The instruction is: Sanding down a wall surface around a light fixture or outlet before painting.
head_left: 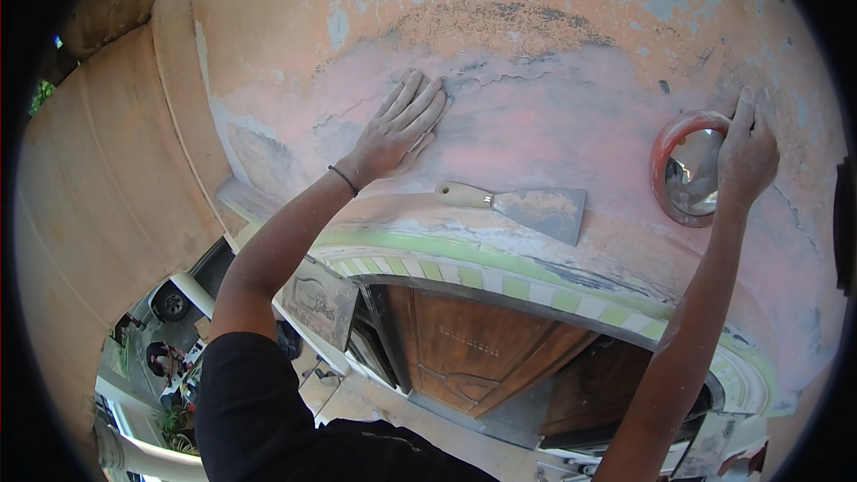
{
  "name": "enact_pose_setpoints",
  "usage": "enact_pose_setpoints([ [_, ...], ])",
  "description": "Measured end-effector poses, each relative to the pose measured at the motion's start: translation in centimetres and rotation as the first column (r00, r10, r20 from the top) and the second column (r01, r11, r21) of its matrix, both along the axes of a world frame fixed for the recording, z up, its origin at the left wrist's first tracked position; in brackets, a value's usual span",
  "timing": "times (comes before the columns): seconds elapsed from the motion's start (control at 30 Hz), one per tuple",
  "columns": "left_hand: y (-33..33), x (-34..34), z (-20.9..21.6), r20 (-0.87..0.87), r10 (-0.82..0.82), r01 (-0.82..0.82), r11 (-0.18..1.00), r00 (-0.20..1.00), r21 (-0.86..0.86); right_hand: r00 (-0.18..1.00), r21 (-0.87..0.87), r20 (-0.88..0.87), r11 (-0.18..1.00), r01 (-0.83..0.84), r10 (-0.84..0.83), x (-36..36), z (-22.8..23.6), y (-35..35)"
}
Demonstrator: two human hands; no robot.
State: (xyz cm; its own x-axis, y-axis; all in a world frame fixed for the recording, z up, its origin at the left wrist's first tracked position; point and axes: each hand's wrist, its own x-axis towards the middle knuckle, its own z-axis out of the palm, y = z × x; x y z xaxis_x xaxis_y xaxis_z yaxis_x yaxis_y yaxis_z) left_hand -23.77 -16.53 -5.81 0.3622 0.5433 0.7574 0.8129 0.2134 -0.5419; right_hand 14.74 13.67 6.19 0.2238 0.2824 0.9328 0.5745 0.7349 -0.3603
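My left hand lies with fingers stretched against the patched pink wall; whether something thin is under the palm is hidden. At the right, my right hand is closed at the edge of a round, red-rimmed thing with a shiny inside, whose kind I cannot make out. Between the hands a putty knife rests on the ledge above the arch, its pale handle toward my left hand and its broad blade smeared with filler. Dust coats both hands.
Below the ledge curves a green and white arch moulding over brown wooden doors. A tan curved surface rises on the left. Far below at left are a person, a vehicle wheel and plants.
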Motion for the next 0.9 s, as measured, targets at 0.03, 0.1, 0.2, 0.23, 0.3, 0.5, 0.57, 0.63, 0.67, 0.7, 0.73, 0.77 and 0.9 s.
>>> enact_pose_setpoints([
  [0.03, -1.4, -1.8, -0.9, 0.044, 0.000, -0.001, 1.000, 0.999, 0.026, 1.000, 0.004, -0.004, 1.000, 0.005, -0.005, 0.1, 0.0, 0.0],
  [0.1, -4.1, -5.6, -0.4, 0.216, -0.027, -0.009, 0.986, 0.976, 0.167, 0.999, 0.011, -0.028, 1.000, 0.018, -0.018, -0.4, -0.2, 0.4],
  [0.2, -6.4, -11.0, 7.5, 0.524, -0.346, -0.109, 0.747, 0.778, 0.656, 0.999, 0.027, -0.051, 1.000, -0.014, 0.016, -1.3, 0.1, -0.3],
  [0.23, -6.6, -12.1, 11.0, 0.508, -0.357, -0.116, 0.719, 0.784, 0.685, 0.999, 0.018, -0.046, 0.999, -0.027, 0.028, -1.4, 0.1, -0.5],
  [0.3, -4.2, -10.7, 16.4, 0.421, -0.362, -0.051, 0.705, 0.832, 0.707, 0.999, 0.019, -0.033, 1.000, 0.024, -0.023, -1.4, 0.2, 0.1],
  [0.5, 3.6, 5.1, 5.0, -0.011, -0.166, 0.166, 0.986, 0.986, -0.002, 0.999, -0.057, 0.041, 0.998, 0.038, -0.036, 0.9, 0.0, 1.4],
  [0.57, 0.8, 1.0, 1.0, 0.030, -0.042, 0.043, 0.999, 0.999, -0.009, 0.999, -0.049, 0.028, 0.998, 0.039, -0.038, 1.0, -0.1, 1.4],
  [0.63, -3.4, -4.8, 1.0, 0.192, -0.047, 0.012, 0.984, 0.980, 0.179, 0.999, -0.028, -0.001, 0.999, 0.043, -0.043, 0.0, 0.2, 0.7],
  [0.67, -5.0, -7.7, 2.4, 0.332, -0.070, -0.052, 0.937, 0.941, 0.347, 0.999, -0.024, -0.005, 0.999, 0.043, -0.043, -0.3, 0.1, 0.4],
  [0.7, -7.4, -11.3, 4.6, 0.467, -0.196, -0.114, 0.824, 0.862, 0.555, 1.000, -0.022, -0.013, 1.000, 0.021, -0.021, -1.2, 0.1, 0.1],
  [0.73, -10.2, -15.1, 7.0, 0.606, -0.381, -0.197, 0.711, 0.698, 0.674, 1.000, -0.023, -0.016, 1.000, 0.002, -0.002, -1.5, 0.2, 0.0],
  [0.77, -11.1, -15.9, 9.3, 0.658, -0.515, -0.206, 0.680, 0.549, 0.704, 1.000, -0.036, -0.013, 0.999, -0.001, 0.001, -1.4, 0.2, 0.2],
  [0.9, -1.4, -7.5, 9.4, 0.336, -0.305, 0.029, 0.778, 0.891, 0.628, 1.000, -0.026, 0.000, 0.999, 0.025, -0.025, 0.0, -0.1, 1.2],
])
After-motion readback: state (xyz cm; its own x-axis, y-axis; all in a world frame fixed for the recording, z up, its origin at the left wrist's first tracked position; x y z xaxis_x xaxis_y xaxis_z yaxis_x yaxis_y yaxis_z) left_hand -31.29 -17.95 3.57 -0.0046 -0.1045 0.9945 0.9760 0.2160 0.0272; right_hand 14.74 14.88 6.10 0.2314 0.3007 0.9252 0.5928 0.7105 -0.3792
